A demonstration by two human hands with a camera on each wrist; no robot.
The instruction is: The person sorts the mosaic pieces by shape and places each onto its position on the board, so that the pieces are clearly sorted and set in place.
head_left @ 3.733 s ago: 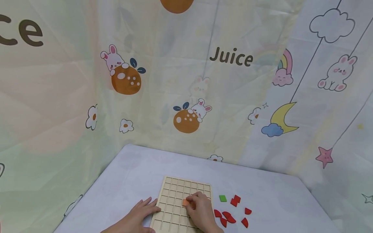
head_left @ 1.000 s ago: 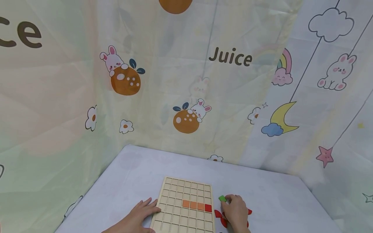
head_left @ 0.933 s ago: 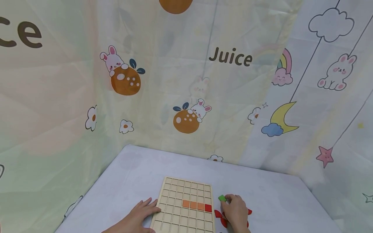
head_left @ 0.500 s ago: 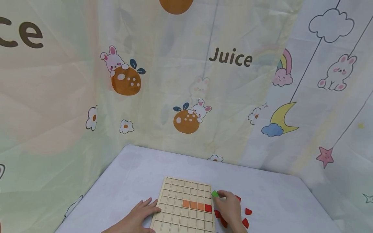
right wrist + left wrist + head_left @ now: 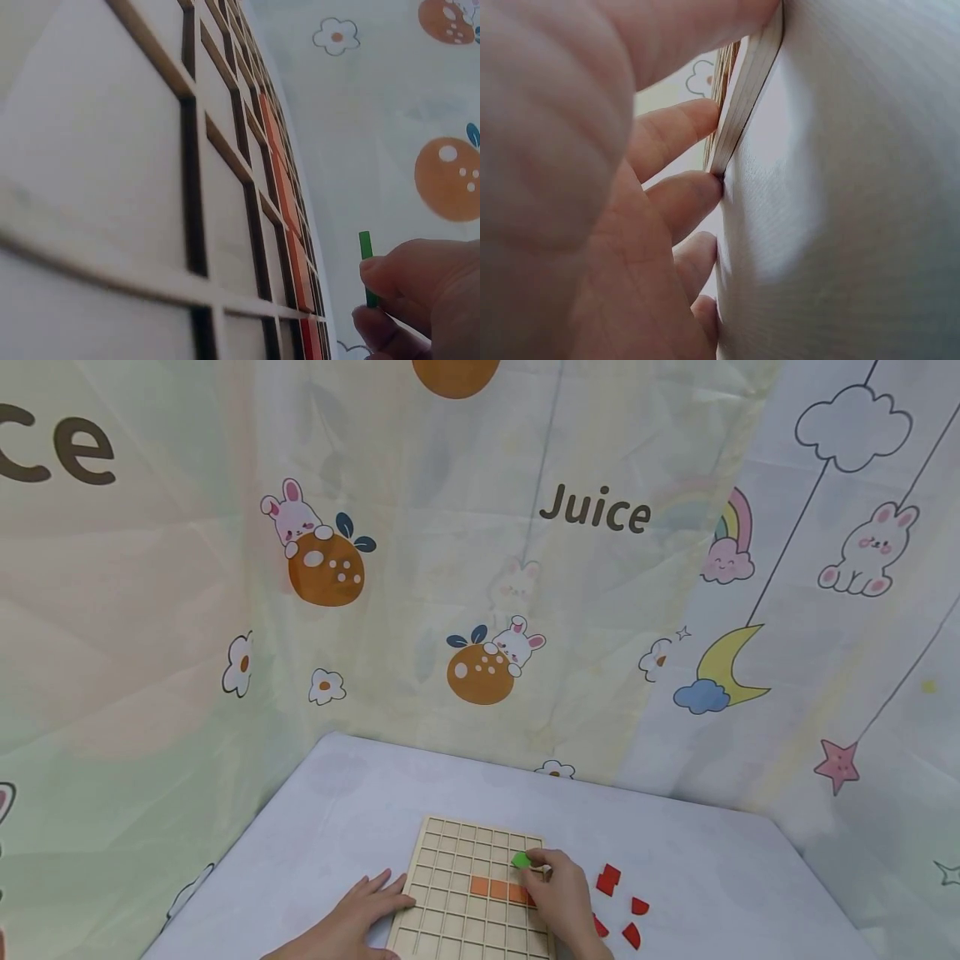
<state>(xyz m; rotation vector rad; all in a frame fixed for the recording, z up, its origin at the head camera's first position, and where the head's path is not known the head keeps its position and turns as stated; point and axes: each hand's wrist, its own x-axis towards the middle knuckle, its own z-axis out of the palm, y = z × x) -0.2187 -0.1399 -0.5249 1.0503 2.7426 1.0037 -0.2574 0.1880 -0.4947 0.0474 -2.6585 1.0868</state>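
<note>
A light wooden grid board (image 5: 442, 914) lies on the table. In its middle row sit several tiles: orange square tiles (image 5: 498, 889) side by side, then a red tile (image 5: 310, 341) at the right end, mostly covered by the hand in the head view. My right hand (image 5: 561, 897) pinches a green square tile (image 5: 521, 860) between thumb and finger, over the board's right part; in the right wrist view the green tile (image 5: 367, 259) stands edge-on, apart from the grid. My left hand (image 5: 358, 912) rests at the board's left side, extended fingers touching its edge (image 5: 746, 94).
Right of the board lie red square tiles (image 5: 608, 878) and red quarter-circle pieces (image 5: 639, 906), one of them (image 5: 600, 927) partly behind the right hand. Printed cloth (image 5: 480, 568) hangs round the white table (image 5: 360, 785) at the back and sides.
My right hand left the orange tiles on the board, took the green tile from the table at the right, and carried it leftward over the board. The left hand stayed put.
</note>
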